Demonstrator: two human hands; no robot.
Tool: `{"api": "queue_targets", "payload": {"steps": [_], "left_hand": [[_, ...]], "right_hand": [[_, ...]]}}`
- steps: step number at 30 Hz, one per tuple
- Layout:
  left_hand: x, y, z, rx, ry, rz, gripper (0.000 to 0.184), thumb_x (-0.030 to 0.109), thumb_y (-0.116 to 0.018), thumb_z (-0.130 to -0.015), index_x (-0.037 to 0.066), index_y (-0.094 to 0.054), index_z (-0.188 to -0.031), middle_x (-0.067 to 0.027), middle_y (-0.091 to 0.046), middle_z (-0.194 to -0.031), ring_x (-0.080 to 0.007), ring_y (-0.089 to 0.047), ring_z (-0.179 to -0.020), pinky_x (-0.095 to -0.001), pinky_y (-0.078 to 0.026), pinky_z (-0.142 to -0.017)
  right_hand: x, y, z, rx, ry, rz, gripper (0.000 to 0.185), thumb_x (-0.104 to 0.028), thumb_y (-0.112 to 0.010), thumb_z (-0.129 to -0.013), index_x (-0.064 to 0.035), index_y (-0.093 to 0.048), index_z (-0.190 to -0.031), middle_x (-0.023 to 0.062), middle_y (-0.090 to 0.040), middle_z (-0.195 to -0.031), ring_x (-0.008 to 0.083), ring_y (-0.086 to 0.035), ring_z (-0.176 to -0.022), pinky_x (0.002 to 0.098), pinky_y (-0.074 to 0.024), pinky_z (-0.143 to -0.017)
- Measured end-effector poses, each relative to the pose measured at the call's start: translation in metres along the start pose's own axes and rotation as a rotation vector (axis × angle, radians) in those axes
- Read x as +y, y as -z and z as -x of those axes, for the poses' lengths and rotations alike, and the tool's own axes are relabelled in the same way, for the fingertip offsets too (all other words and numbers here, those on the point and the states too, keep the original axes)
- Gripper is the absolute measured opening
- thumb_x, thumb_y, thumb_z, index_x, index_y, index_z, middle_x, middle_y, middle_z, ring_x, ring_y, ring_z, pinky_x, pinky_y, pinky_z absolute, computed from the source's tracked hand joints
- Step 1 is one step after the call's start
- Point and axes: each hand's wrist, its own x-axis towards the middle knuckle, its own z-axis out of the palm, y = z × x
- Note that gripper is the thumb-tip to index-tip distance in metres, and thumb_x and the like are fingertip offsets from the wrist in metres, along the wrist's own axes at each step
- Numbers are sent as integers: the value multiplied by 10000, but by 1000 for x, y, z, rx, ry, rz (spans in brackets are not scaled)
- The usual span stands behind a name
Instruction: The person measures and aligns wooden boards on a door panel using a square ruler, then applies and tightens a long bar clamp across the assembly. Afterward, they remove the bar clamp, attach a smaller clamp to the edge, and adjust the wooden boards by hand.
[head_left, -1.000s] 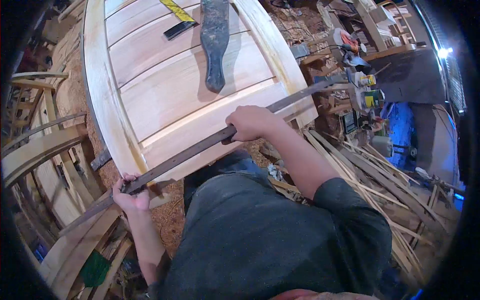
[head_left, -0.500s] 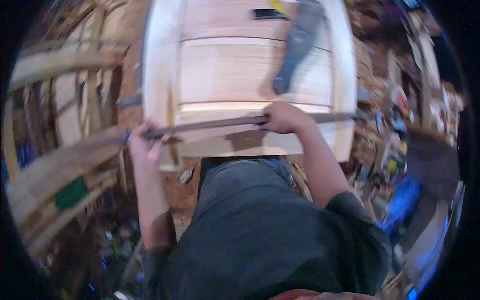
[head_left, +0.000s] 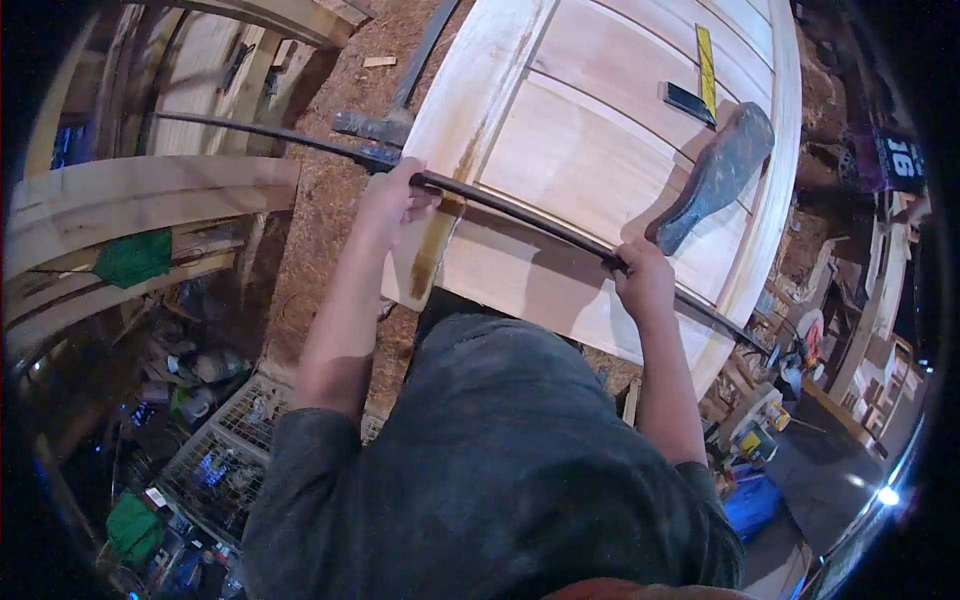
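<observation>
"Specifying the hold first: where was the long dark bar (head_left: pixel 520 213)?"

"It crossed the near part of the pale wooden panel (head_left: pixel 570 125) at a slant, both ends projecting past the side edges. Its left end lay farther off than its right. A shadow showed on the near side; contact with the surface could not be confirmed."

"State of each hand?"

"The left hand (head_left: pixel 392 205) gripped the bar by the panel's left edge, fingers loosely curled. The right hand (head_left: pixel 648 285) was closed on it farther right, over the panel. The wide spacing probably kept the long piece level and limited swing."

"Why were the hands on the near side?"

"Presumably for reach: the wearer stood at the near edge, and both forearms extended straight to the bar."

"Items on the surface?"

"A square (head_left: pixel 706 70) with a yellow blade lay toward the far side. A dark paddle-shaped tool (head_left: pixel 722 165) lay to its right, narrow end pointing near. Both sat beyond the bar, which likely left the near strip accessible."

"And off the left edge?"

"A metal rail (head_left: pixel 425 55) ran beside the panel."
</observation>
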Motion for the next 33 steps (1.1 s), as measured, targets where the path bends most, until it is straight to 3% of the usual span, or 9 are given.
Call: {"api": "queue_targets", "payload": {"steps": [3, 6, 9, 12, 15, 19, 22, 27, 33], "left_hand": [[21, 33, 18, 36, -130, -507, 360, 396, -646, -905, 39, -659, -952, -84, -689, -800, -158, -630, -641, -279, -486, -574], [24, 97, 6, 139, -250, -531, 507, 547, -634, -919, 41, -652, -928, -58, -697, -803, -148, -631, -648, -259, -496, -642], [11, 128, -28, 59, -206, -188, 568, 605, -627, -902, 56, -688, -1036, -17, -683, -848, -153, -588, -656, -269, -487, -634], [-4, 89, -37, 151, -170, 138, 547, 589, -618, -933, 59, -684, -1051, -55, -708, -972, -187, -653, -850, -324, -508, -807], [-6, 50, -36, -75, -155, 372, 556, 511, -709, -888, 41, -670, -1181, -61, -662, -1107, -197, -610, -1016, -375, -502, -854], [-21, 49, -76, -42, -210, 183, 589, 411, -751, -860, -12, -621, -1247, -92, -652, -1169, -221, -607, -1058, -356, -471, -945], [-29, 47, -87, 40, -324, 128, 562, 413, -738, -869, -33, -642, -1198, -120, -662, -1124, -217, -619, -1026, -343, -489, -913], [-34, 51, -92, 5, -307, 124, 585, 460, -709, -883, -45, -652, -1171, -110, -669, -1122, -209, -618, -1025, -344, -489, -900], [-37, 61, -110, -24, -286, -19, 598, 508, -646, -918, -27, -673, -1185, -93, -673, -1151, -212, -632, -1025, -350, -494, -920]], "right_hand": [[2, -18, -3, 61, 9, 42, 210, -56, -735, -703, -92, -673, -900, 129, -608, -901, 340, -630, -918, 471, -528, -785], [2, -19, -4, 91, 35, 13, 246, -43, -731, -697, -90, -663, -929, 129, -605, -925, 349, -618, -944, 476, -523, -790], [8, -24, -6, 76, 54, 18, 268, -36, -724, -694, -78, -657, -950, 136, -601, -944, 353, -603, -973, 477, -514, -801], [8, -27, -5, 92, -10, -17, 258, -39, -720, -699, -67, -656, -947, 144, -604, -953, 353, -595, -987, 473, -507, -815], [4, -27, -1, 155, -11, -31, 231, -51, -710, -718, -66, -653, -942, 138, -613, -947, 352, -596, -981, 468, -508, -819], [-4, -30, 3, 204, -25, -17, 187, -58, -702, -740, -66, -654, -921, 130, -622, -929, 351, -603, -955, 464, -508, -807], [0, -32, 3, 220, -32, -5, 172, -56, -711, -744, -70, -647, -903, 117, -616, -905, 341, -608, -942, 457, -511, -798], [-2, -34, 3, 267, -16, 21, 155, -30, -690, -737, -76, -642, -877, 107, -600, -848, 333, -615, -919, 452, -515, -783], [6, -53, 3, 370, -36, 33, 199, -14, -683, -719, -70, -685, -910, 111, -667, -979, 333, -630, -981, 463, -515, -857]]}}
